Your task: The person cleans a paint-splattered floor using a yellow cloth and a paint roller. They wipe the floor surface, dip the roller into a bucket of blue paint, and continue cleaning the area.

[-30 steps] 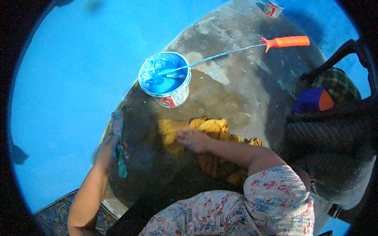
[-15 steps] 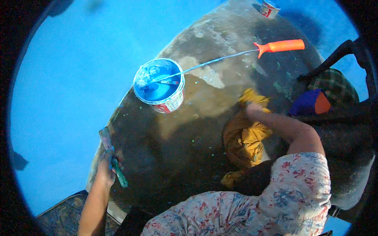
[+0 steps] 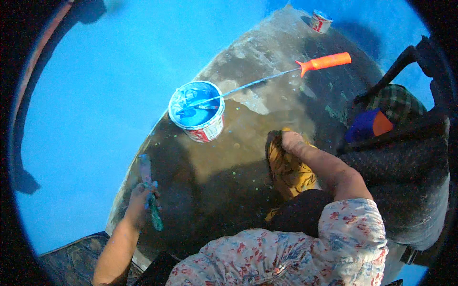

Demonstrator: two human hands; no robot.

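In my left hand [image 3: 142,202] is a paintbrush [image 3: 155,215] with a green handle, smeared with blue paint. The fingers are closed around it over the left part of the grey, stained surface [image 3: 224,190]. My right hand [image 3: 291,140] is closed on a crumpled mustard-yellow cloth [image 3: 293,171], bunched beneath it. Its fingertips are partly hidden. Farther off, between my hands, stands a white and red bucket [image 3: 210,132] of blue paint. A thin roller frame with an orange handle [image 3: 329,62] leans out of it to the right.
A small paint can [image 3: 320,22] stands at the far end. On the right are a dark padded bag or seat [image 3: 405,171], a blue and orange item [image 3: 369,125] and checked green fabric [image 3: 396,102]. Bright blue floor [image 3: 90,119] spreads at the left.
My right hand has come nearer and slightly left, and the cloth is more gathered. My left hand, with the paintbrush, has shifted right. The whole view has moved a little.
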